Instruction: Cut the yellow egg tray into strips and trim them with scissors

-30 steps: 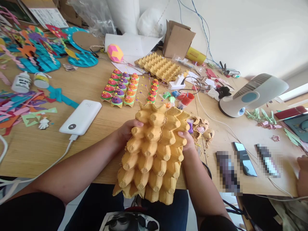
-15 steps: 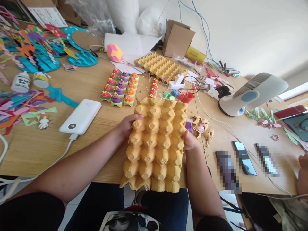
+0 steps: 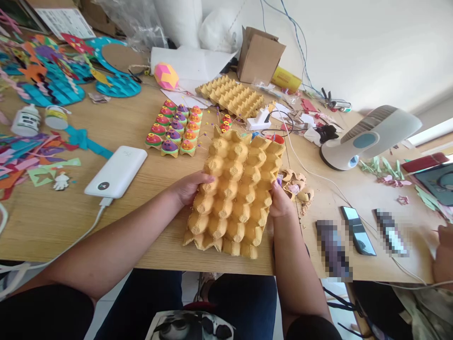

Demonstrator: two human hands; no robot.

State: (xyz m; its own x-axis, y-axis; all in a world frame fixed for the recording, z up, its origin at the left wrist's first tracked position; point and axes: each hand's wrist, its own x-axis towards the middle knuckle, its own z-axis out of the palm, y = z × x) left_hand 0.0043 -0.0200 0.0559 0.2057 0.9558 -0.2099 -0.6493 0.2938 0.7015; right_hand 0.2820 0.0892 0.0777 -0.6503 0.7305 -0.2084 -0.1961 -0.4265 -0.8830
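Observation:
Between my two hands is a yellow cardboard egg tray (image 3: 235, 193), its bumpy side facing me and tilted a little to the right. My left hand (image 3: 193, 186) grips its left edge, thumb on top. On the opposite edge my right hand (image 3: 281, 198) holds on in the same way; the fingers of both hands are hidden underneath. Beyond the tray stand painted egg-cup pieces (image 3: 175, 128) in red, purple and orange rows. A short red row (image 3: 225, 123) shows partly behind the tray's top. Cut egg-cup pieces (image 3: 297, 185) lie just past my right hand.
A second egg tray (image 3: 231, 96) lies at the back. To the left are a white power bank (image 3: 116, 171), a glue bottle (image 3: 26, 120) and paper scraps (image 3: 28, 163). On the right stand a small fan (image 3: 368, 137) and a phone (image 3: 358, 230). Another person's hand (image 3: 444, 252) shows at far right.
The egg tray has moved up and slightly right, away from me, and turned a little clockwise. Its lower end is now above the table instead of past its front edge. Both hands still hold it.

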